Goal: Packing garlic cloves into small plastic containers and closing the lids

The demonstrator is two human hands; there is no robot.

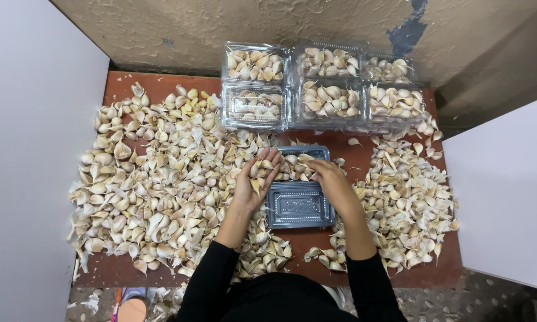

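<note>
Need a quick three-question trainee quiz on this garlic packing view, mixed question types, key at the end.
1. True or false: the left hand is palm up with garlic cloves in it.
2. Which is nearest the right hand? A) the open clamshell container B) the closed packs at the back C) the white wall panel
3. Fill in: the larger loose pile of cloves lies on the person's ___ side of the table.

Key: 1 true; 2 A; 3 left.
</note>
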